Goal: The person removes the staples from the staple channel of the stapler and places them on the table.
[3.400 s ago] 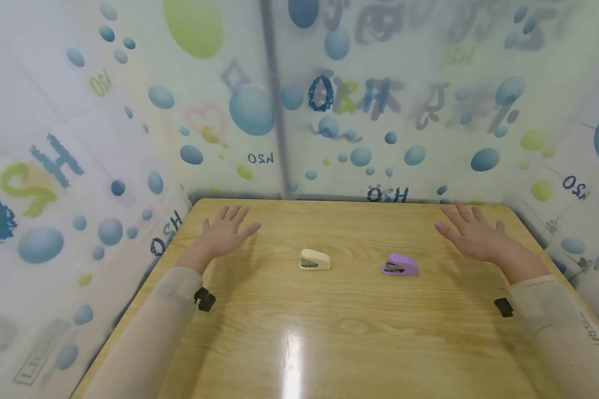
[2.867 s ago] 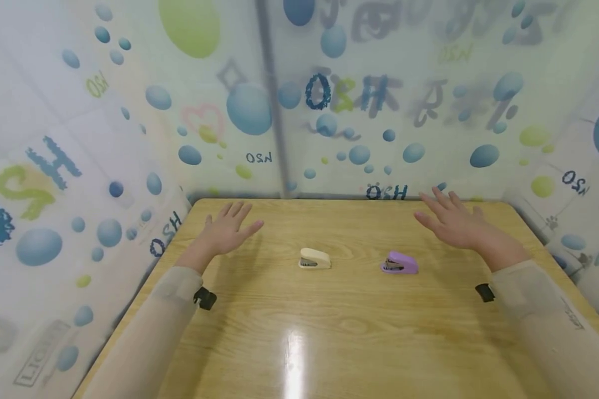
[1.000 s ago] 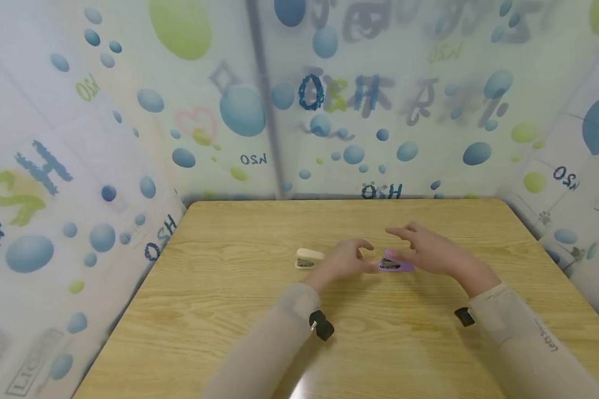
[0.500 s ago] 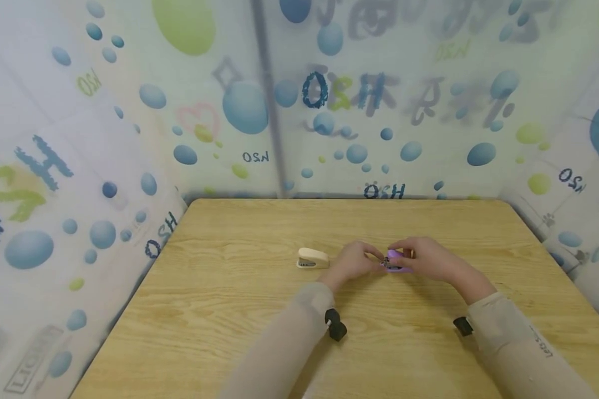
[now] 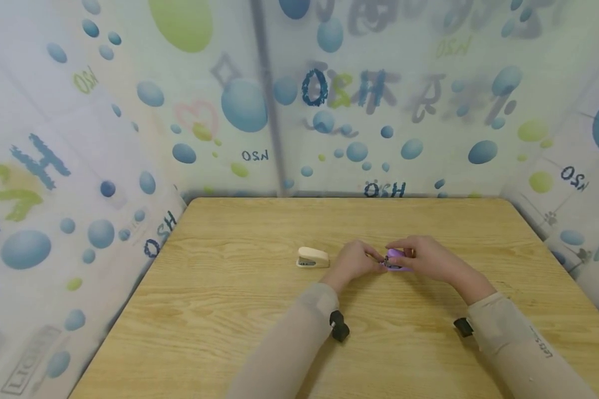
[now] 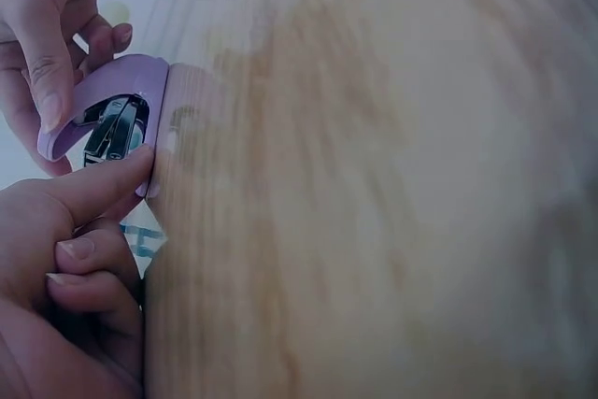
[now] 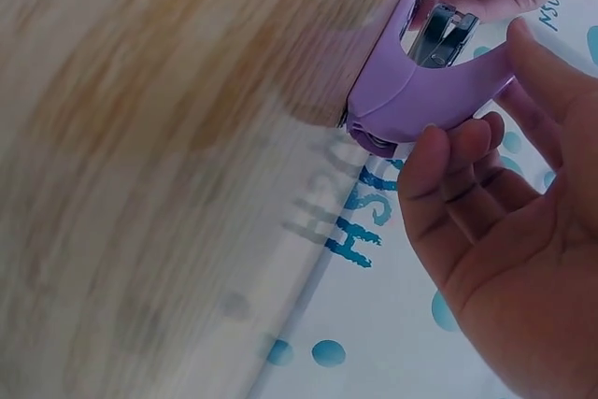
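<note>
A small purple stapler [image 5: 395, 253] sits on the wooden table between the two hands, its metal inner parts showing in both wrist views. My left hand [image 5: 351, 261] pinches the front end of the stapler's base, index finger along it in the left wrist view. From the other side my right hand [image 5: 431, 257] grips the upper arm; in the right wrist view [image 7: 519, 203] its thumb lies at the arm's tip and the other fingers curl near the back. The arm is raised from the base, leaving a gap in which the metal magazine [image 7: 441, 36] shows.
A cream stapler [image 5: 313, 257] lies on the table [image 5: 219, 310], just left of my left hand. Patterned curtains [image 5: 329, 111] with blue and green dots enclose the table's back and sides.
Both hands, first spread open at the table's sides, have come inward to the purple stapler and taken hold of it. In the last half second they have hardly moved.
</note>
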Available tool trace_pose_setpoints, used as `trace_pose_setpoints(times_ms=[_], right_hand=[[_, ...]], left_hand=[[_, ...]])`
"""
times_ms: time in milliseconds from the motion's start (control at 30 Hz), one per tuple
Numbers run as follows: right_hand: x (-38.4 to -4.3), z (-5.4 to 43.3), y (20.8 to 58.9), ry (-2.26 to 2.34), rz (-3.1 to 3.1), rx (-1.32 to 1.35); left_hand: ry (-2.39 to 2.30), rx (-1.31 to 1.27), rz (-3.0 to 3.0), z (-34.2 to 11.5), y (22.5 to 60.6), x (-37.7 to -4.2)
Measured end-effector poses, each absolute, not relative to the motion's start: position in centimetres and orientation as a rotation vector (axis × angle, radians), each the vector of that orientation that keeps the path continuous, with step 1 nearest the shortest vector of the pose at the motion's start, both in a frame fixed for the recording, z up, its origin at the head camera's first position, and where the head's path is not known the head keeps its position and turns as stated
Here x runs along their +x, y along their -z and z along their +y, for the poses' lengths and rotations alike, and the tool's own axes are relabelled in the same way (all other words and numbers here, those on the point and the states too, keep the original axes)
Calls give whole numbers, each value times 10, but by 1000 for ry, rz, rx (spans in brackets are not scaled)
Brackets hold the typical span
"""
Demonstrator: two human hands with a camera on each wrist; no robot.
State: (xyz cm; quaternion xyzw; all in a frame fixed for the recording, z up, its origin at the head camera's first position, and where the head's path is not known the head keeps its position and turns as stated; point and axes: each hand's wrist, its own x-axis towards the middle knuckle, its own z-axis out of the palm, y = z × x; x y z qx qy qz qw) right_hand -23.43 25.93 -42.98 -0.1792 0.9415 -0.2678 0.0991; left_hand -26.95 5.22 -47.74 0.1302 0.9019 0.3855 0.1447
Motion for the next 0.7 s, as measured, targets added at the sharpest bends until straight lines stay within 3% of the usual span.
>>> trace_pose_setpoints(times_ms=[700], right_hand=[[-233,261,429,791,2780,-493]], left_hand=[[-1101,284,2577,55,476,-270]])
